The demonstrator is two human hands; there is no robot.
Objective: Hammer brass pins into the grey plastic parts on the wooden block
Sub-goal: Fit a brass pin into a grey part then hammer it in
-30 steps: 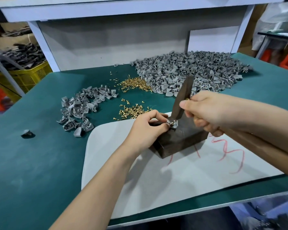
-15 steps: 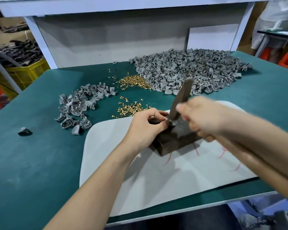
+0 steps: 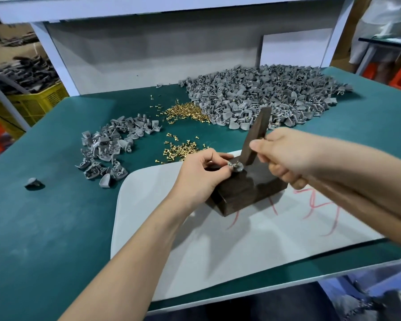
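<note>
A dark wooden block sits on a white board. My left hand pinches a small grey plastic part with a brass pin on the block's top. My right hand grips a hammer whose dark metal head stands tilted, its lower end just above the part. A large heap of grey parts lies at the back, a smaller heap to the left. Loose brass pins lie beyond the block, with more brass pins farther back.
A single grey part lies alone on the green table mat at the left. A white shelf frame rises behind the table. A yellow crate stands off the table's left side.
The hammer head struck down onto the part half a second ago and has since risen a little. My left hand has stayed on the part.
</note>
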